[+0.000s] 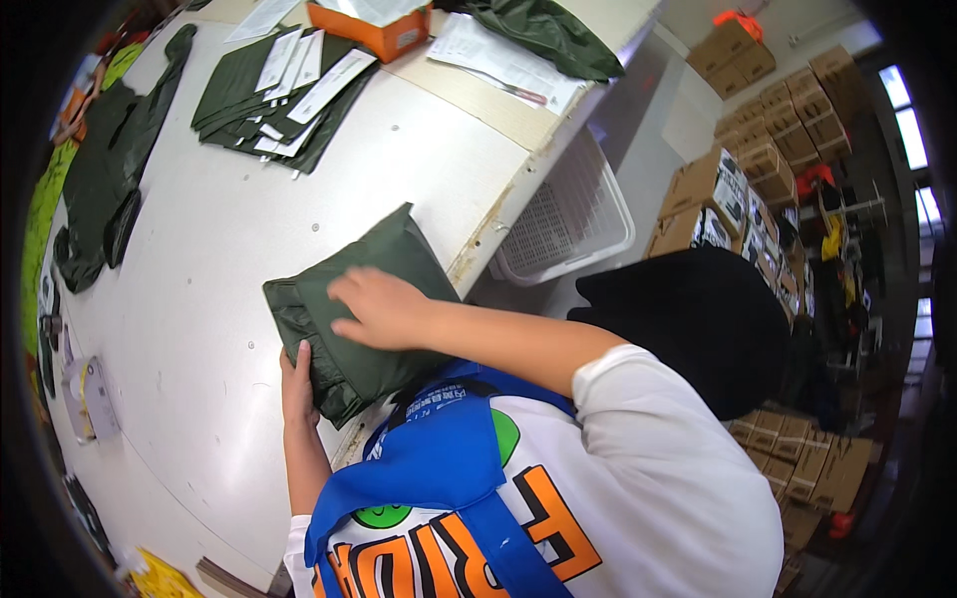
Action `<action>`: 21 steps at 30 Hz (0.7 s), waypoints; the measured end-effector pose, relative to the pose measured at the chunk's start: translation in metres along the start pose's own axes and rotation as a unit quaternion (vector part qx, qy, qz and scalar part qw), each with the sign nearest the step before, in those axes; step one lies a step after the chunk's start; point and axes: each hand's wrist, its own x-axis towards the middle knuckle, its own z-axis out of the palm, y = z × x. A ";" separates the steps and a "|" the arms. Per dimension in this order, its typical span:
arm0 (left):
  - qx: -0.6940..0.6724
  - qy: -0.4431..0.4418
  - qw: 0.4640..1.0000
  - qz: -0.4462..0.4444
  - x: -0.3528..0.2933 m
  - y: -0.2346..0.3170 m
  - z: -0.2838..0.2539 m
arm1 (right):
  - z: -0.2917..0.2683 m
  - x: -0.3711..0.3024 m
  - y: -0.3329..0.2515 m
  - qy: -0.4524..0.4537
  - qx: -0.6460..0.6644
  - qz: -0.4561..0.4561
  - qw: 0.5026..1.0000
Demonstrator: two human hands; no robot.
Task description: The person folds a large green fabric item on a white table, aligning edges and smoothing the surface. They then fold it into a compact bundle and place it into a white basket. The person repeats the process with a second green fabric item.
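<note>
A filled dark green plastic mailing bag lies close to my body at the table's near edge. Its left side has a folded, wrinkled flap. My left hand grips that side at the lower corner, thumb on top, the other fingers mostly hidden. Across the middle of the bag reaches my right hand, with fingers apart and nothing held in them. Its fingertips are over the bag's surface; whether they press on it I cannot tell.
Flat green bags with white labels lie on the white table, near an orange box and papers. Crumpled dark green bags lie at left. Beyond the right edge are a white plastic basket and stacked cartons.
</note>
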 end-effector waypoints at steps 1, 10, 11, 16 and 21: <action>0.043 0.026 0.998 0.023 0.003 -0.005 -0.001 | 0.005 0.020 0.005 0.055 -0.030 -0.021 0.998; 0.239 0.156 0.937 0.204 0.024 -0.044 -0.018 | 0.064 0.125 -0.003 -0.211 -0.146 0.073 0.964; 0.205 0.139 0.952 0.181 0.024 -0.038 -0.017 | 0.061 0.125 -0.001 -0.210 -0.121 0.059 0.968; 0.191 0.171 0.942 0.218 -0.003 -0.016 -0.001 | 0.058 0.132 0.018 -0.217 0.040 0.060 0.974; 0.133 0.076 0.964 0.218 -0.028 -0.025 0.010 | 0.044 0.130 0.013 -0.313 0.067 0.076 0.944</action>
